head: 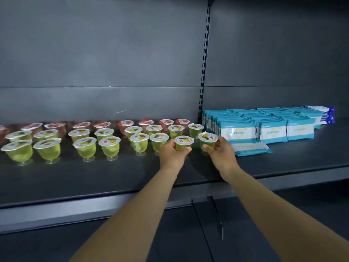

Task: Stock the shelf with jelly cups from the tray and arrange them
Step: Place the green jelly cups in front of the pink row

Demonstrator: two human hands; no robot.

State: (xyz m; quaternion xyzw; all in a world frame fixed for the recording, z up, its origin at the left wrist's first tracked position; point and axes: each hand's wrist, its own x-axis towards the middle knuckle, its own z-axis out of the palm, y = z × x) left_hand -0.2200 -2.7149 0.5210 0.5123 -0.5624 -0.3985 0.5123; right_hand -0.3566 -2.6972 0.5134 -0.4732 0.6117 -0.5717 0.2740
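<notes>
- The dark grey shelf (113, 178) is carrying everything; its slotted upright post (204, 59) is rising at the back and serves here as the landmark.
- Right of the post, rows of teal-and-white packets (264, 123) are standing on edge in a tight block, with one more packet (251, 148) lying flat in front of the block.
- Further right of the post, at the far end of the block, a few blue-and-white packets (327, 114) are showing; their print is too blurred to read.
- Left of the post, red jelly cups (124, 125) are lining the back of the shelf, partly hidden and blurred.
- In front of them, still left of the post, green jelly cups (85, 146) are standing upright in two rows on small clear feet, grouped in pairs.
- The left hand (172, 154) is gripping a green cup (184, 142) just left of the post's base, its fingers curling round the cup body from the front.
- The right hand (221, 150) is holding a second green cup (207, 139) roughly below the post, just beside the flat packet, thumb in front and fingers wrapping behind.
- The two held cups are sitting side by side at the right end of the front row; whether their feet are touching the shelf I cannot tell.
</notes>
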